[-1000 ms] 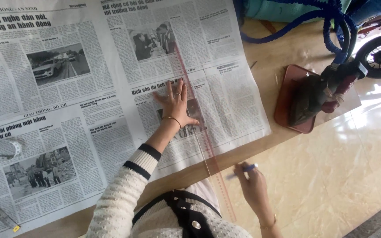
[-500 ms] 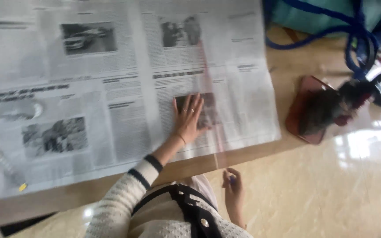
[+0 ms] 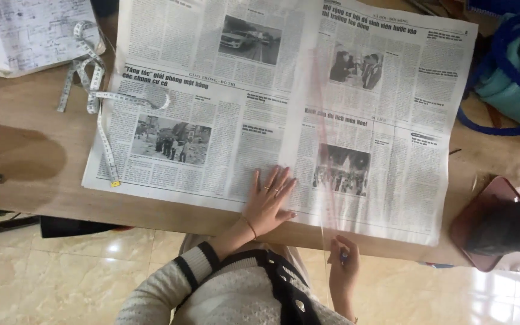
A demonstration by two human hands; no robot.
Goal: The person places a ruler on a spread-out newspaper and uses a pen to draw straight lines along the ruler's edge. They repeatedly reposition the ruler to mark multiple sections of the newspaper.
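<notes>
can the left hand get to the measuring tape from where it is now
Probably yes. The left hand lies flat on the newspaper, and the measuring tape is draped over the sheet's far left part and onto the wooden table. Nothing stands between them, though it looks like a long stretch across the paper.

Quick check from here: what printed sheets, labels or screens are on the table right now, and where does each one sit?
Newspaper: open double spread, table centre, black-and-white print with photos; left hand flat on its lower edge.
Handwritten sheet: top left corner, white, covered in notes.
Measuring tape: pale numbered strip, looped over the newspaper's left edge.
Phone-like device: right table edge, reddish case, dark screen.
</notes>
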